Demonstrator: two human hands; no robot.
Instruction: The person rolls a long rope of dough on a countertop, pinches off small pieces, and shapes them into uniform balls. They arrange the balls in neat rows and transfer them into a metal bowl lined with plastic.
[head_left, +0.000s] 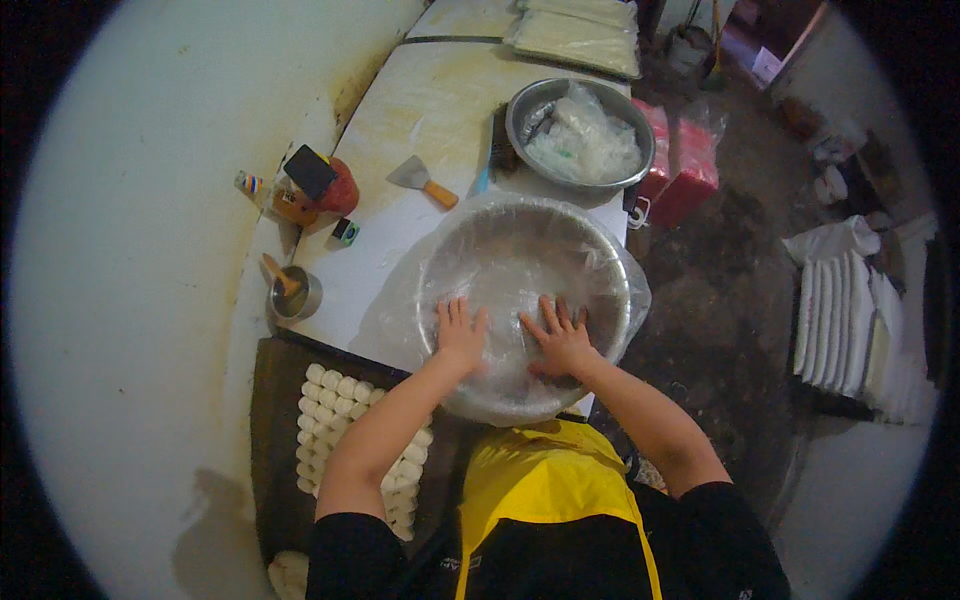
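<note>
A large round metal basin (615, 274) stands on the table before me. Clear plastic sheeting (397, 289) lies over it and spreads past the rim, mostly on the left. My left hand (462, 337) presses palm down on the sheeting within the basin's outline, fingers apart. Beside it, my right hand (562, 343) rests the same way with its fingers spread. Neither hand grips anything. What lies under the plastic is too blurred to tell.
Beyond the basin are a scraper (431, 186) and a second metal basin (519, 146) holding plastic bags (589, 139). A metal cup (304, 300) stands at the left edge. Rows of white dough pieces (330, 397) sit on a dark surface (274, 420). Red packages (686, 176) are right of the table (442, 75).
</note>
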